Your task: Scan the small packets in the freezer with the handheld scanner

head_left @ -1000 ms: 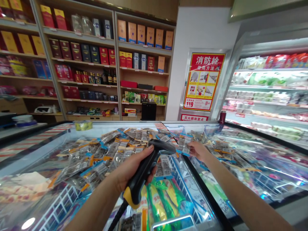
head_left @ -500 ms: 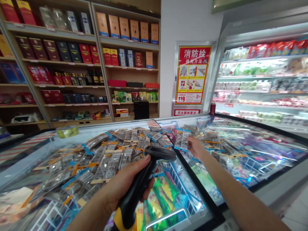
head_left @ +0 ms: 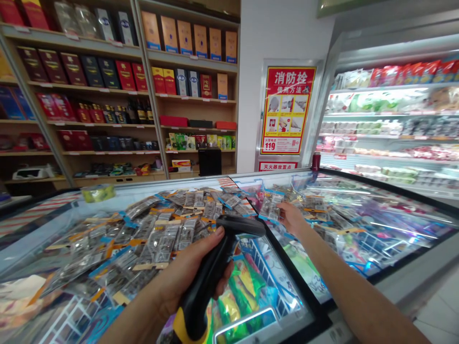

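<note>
My left hand is wrapped round the handle of a black and yellow barcode scanner, its head pointing right over the freezer glass. Farther off, my right hand is closed on the right edge of a clear packet with blue strips at its ends. That packet is by the dark frame between two glass lids. To the left, many similar small packets with orange or blue strips lie heaped on the glass. More packets lie to the right of my right hand.
Under the glass of the chest freezer are green and yellow bags and wire baskets. A roll of tape sits at the back left, a red can on the back edge. Shelves of boxes and a lit chiller stand behind.
The view has shifted very slightly. Both hands keep their holds, the left on the scanner and the right on the packet, nearly in place.
</note>
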### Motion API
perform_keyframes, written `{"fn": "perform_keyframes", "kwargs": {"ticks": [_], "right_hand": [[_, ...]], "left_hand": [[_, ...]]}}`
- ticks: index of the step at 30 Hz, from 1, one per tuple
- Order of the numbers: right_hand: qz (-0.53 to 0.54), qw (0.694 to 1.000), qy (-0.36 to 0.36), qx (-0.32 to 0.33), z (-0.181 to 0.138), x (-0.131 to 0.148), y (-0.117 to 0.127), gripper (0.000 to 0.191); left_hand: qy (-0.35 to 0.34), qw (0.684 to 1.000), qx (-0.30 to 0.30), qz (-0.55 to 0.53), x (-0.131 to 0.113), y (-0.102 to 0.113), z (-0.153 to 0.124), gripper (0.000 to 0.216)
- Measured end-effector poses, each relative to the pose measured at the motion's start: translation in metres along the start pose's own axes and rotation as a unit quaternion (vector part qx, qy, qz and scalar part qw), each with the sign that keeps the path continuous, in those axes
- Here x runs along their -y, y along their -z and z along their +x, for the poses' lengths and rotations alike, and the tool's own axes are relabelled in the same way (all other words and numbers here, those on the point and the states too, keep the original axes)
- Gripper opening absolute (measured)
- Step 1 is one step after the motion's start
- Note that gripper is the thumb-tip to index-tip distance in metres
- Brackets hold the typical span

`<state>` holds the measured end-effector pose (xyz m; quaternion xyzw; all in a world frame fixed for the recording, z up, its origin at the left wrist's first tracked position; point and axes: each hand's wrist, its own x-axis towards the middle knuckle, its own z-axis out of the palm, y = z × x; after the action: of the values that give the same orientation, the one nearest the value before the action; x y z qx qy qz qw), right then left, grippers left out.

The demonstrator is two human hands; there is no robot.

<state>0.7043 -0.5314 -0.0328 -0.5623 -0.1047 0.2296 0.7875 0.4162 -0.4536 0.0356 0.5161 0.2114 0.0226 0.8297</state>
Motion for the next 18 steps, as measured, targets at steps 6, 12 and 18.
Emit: {"fn": "perform_keyframes", "kwargs": {"ticks": [6,12,18], "right_hand": [[-0.011,1.000,0.000,-0.001,-0.0051,0.0026,-0.0027,0.012],[-0.014,1.000,0.008,-0.017,-0.0068,0.0024,-0.0048,0.012],[-0.016,1.000,0.010,-0.013,-0.0062,0.0020,-0.0038,0.014]], "left_hand": [[0.019,0.999,0.010,-0.035,0.0022,-0.0002,0.0016,0.045],[0.018,0.999,0.001,-0.032,0.0027,-0.0011,0.0017,0.041],[0.010,1.000,-0.002,-0.023,0.0010,-0.0005,0.0028,0.038]]}}
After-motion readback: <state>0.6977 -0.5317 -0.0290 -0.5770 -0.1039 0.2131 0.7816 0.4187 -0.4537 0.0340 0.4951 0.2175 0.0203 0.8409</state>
